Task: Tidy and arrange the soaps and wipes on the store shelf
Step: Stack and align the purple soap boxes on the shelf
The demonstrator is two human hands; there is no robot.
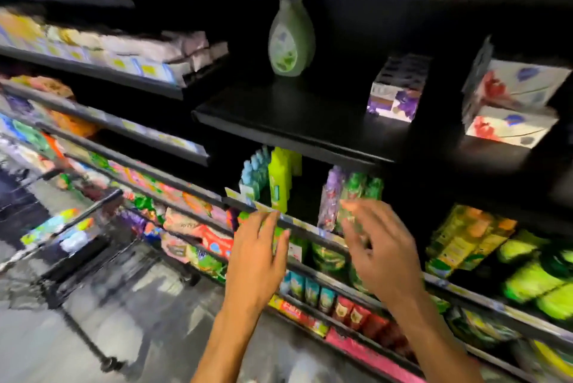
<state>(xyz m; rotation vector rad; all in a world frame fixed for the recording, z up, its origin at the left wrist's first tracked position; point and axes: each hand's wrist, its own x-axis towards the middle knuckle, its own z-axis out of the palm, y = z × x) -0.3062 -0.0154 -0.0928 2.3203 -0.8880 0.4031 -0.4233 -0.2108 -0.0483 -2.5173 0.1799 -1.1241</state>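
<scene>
Green soap bottle (291,38) upright; wipes boxes (511,103), seemingly stacked.

Motion blur is smearing the whole view, leaving every label unreadable. The right hand (376,254) is covering the lower part of the green pouches (361,193), its fingertips smeared. The tissue boxes (513,103) are running off the right edge.

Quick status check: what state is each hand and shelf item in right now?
left hand: open, fingers at the shelf's front rail, holding nothing
right hand: open, in front of the green packs, grip unclear through blur
green bottle: upright, alone
purple box: upright
floral boxes: stacked
green packs: standing
</scene>
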